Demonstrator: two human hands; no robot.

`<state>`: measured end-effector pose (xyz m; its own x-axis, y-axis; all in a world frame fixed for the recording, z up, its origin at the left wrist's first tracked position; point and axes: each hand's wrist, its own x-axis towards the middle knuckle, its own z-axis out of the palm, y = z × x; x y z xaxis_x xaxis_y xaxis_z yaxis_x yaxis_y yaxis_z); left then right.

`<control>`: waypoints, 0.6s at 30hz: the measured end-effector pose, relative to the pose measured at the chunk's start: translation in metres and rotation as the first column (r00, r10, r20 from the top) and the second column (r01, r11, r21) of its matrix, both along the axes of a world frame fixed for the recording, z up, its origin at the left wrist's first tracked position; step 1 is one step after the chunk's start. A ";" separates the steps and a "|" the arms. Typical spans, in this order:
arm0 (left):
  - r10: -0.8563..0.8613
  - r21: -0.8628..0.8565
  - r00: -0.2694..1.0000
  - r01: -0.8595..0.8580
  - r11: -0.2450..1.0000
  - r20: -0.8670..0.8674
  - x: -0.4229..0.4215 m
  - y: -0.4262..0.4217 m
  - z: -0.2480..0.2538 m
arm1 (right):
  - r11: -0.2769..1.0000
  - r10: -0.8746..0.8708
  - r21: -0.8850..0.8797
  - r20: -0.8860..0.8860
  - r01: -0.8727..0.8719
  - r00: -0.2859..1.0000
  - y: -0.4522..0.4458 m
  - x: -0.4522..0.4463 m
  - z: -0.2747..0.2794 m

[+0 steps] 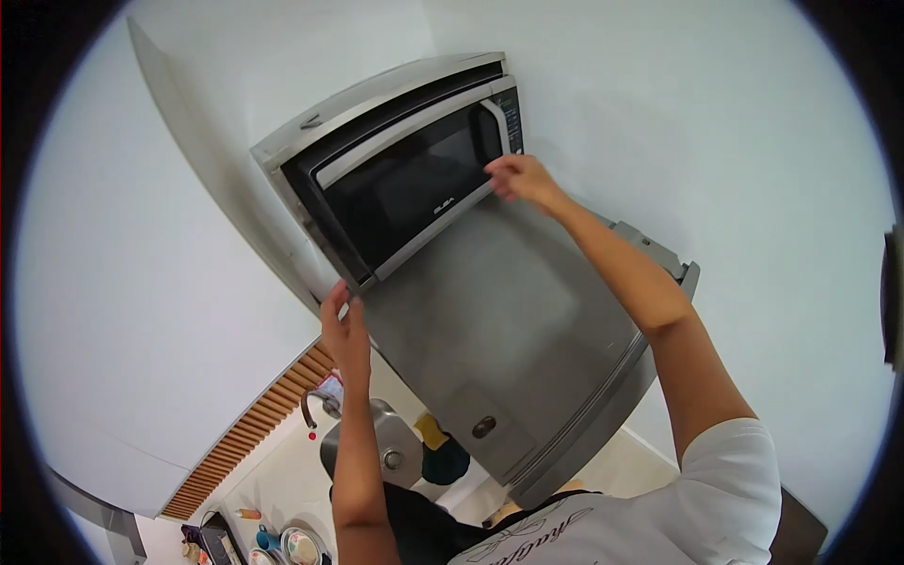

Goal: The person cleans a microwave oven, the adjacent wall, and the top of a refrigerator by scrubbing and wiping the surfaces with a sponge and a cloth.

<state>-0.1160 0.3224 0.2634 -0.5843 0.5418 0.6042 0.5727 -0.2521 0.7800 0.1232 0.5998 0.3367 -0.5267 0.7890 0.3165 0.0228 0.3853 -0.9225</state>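
A microwave oven (414,174) with a dark glass door and a silver frame stands at the back of a grey appliance top (499,311). My left hand (346,325) is near the microwave's lower left corner, its fingers apart and holding nothing. Close to the lower right part of the microwave door is my right hand (521,181), its fingers bent and partly blurred. Whether those fingers touch the microwave or hold anything cannot be made out. The microwave's door is closed, with its handle (496,122) above my right hand.
White cabinet doors (169,282) fill the left side, with a wooden slatted rack (250,428) below them. A steel sink (400,452) with a faucet (309,407) lies at the lower left. Dishes (301,546) stand at the bottom left. A white wall is at right.
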 end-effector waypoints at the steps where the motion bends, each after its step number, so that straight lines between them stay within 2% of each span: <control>1: -0.001 0.005 1.000 0.001 1.000 -0.004 0.000 0.019 0.006 | 0.989 -0.150 -0.006 0.026 0.150 0.988 0.028 0.008 -0.001; 3: 0.037 0.072 0.999 -0.034 0.997 -0.035 -0.003 0.050 0.016 | 0.959 -0.263 -0.129 -0.072 0.253 0.962 0.069 0.019 0.000; 4: 0.040 0.076 0.998 -0.037 0.996 -0.040 -0.008 0.065 0.023 | 0.960 -0.260 -0.126 -0.078 0.250 0.962 0.084 0.019 0.004; 6: 0.063 0.046 0.997 -0.061 0.997 -0.032 -0.018 0.086 0.039 | 0.894 -0.448 -0.068 -0.197 0.444 0.872 0.108 0.013 0.012; 8: 0.087 -0.006 0.990 -0.088 0.996 -0.108 -0.022 0.097 0.048 | 0.912 -0.411 -0.109 -0.247 0.396 0.878 0.124 0.007 0.014; 10: 0.113 -0.059 0.977 -0.126 0.990 -0.183 -0.021 0.097 0.061 | 0.985 -0.081 -0.171 -0.355 0.020 0.931 0.132 -0.005 0.017; 11: 0.153 -0.118 0.970 -0.177 0.977 -0.188 -0.018 0.096 0.065 | 0.997 -0.033 -0.074 -0.332 0.008 0.943 0.134 -0.016 0.016; 12: 0.191 -0.175 0.962 -0.226 0.958 -0.194 -0.015 0.094 0.070 | 0.998 -0.023 -0.069 -0.336 0.000 0.941 0.127 -0.026 0.019; 14: 0.178 -0.178 0.969 -0.208 0.962 -0.170 -0.017 0.095 0.074 | 0.988 -0.048 0.121 -0.313 0.091 0.949 0.102 -0.040 0.026; 15: 0.157 -0.191 0.978 -0.182 0.965 -0.140 -0.018 0.096 0.073 | 0.988 -0.121 0.061 -0.300 0.145 0.946 0.103 -0.043 0.029; 16: 0.156 -0.190 0.978 -0.181 0.965 -0.138 -0.026 0.099 0.067 | 0.987 -0.122 0.062 -0.299 0.147 0.946 0.117 -0.046 0.026; 18: 0.147 -0.069 0.973 -0.162 0.984 -0.179 -0.054 0.113 0.048 | 0.931 -0.344 -0.111 -0.590 0.348 0.731 0.164 -0.055 0.015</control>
